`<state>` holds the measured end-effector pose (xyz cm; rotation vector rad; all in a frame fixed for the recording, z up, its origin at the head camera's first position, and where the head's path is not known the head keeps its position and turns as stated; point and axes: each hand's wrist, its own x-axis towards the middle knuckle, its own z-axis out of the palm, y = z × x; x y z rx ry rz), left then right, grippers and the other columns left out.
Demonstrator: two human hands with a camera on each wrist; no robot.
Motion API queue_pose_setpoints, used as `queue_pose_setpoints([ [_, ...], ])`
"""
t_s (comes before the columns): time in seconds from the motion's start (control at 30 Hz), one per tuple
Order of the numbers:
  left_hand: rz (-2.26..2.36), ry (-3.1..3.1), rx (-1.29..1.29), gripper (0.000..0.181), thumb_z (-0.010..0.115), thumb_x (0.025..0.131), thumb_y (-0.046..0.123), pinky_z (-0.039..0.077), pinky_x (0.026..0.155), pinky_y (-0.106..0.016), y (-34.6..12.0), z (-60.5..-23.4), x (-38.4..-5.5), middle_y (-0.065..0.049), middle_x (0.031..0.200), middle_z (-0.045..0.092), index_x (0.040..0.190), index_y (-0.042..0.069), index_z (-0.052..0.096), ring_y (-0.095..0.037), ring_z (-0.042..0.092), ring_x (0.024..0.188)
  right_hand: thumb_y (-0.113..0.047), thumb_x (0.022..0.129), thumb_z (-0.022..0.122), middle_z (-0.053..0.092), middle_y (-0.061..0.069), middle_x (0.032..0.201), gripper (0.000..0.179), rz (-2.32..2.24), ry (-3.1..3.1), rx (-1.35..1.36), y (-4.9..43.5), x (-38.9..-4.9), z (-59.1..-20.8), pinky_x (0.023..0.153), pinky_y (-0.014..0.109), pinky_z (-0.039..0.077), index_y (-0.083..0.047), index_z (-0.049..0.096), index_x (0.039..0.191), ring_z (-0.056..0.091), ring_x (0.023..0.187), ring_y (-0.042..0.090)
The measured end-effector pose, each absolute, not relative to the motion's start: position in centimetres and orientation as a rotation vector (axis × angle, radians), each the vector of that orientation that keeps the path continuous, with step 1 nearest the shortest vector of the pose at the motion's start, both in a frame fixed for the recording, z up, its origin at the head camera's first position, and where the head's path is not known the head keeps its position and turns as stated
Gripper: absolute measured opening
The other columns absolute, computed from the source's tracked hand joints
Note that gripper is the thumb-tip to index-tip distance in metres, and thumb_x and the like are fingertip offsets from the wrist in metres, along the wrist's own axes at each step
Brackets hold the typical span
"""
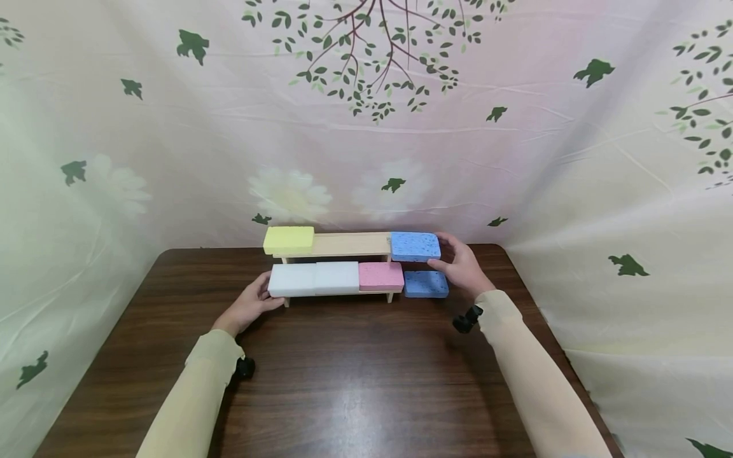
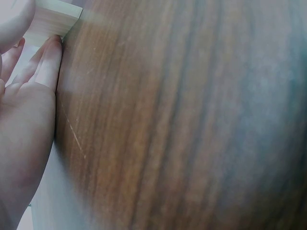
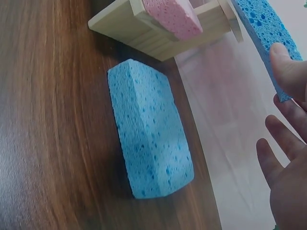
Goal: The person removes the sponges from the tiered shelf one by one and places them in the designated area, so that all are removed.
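Observation:
A two-tier wooden shelf point(image 1: 352, 245) stands at the back of the table. My left hand point(image 1: 250, 306) holds the left end of its lower tier, thumb in front, beside a white sponge point(image 1: 292, 280). In the left wrist view, fingers point(image 2: 50, 62) reach up to the shelf's pale wood. My right hand point(image 1: 462, 270) pinches the right end of a blue sponge point(image 1: 415, 246) at the right end of the upper tier. Another blue sponge point(image 3: 148, 129) lies on the table below it, right of the shelf.
A yellow sponge point(image 1: 289, 240) sits on the upper tier's left end. The lower tier carries a second white sponge point(image 1: 336, 278) and a pink sponge point(image 1: 380, 276). Behind the dark wooden table point(image 1: 355, 375) hangs a patterned cloth point(image 1: 366, 159), which also covers both sides.

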<state>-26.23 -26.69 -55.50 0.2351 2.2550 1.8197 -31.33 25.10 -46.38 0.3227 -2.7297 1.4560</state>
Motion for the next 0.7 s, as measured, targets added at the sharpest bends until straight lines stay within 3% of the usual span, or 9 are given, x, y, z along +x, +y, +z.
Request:
queue_pose_setpoints([
  [0.7, 1.805, 2.267, 0.240, 0.088, 0.076, 0.096, 0.005, 0.047, 0.100, -0.017, -26.7, -55.3, -26.0, -0.026, 0.162, 0.037, 0.165, 0.004, 0.021, -0.040, 0.044, 0.144, -0.011, 0.098, 0.076, 0.054, 0.017, 0.150, 0.065, 1.463, -2.723, 0.276, 29.0, -30.6, -47.5, 0.118, 0.061, 0.039, -0.010, 0.045, 0.155, 0.050, 0.138, 0.039],
])
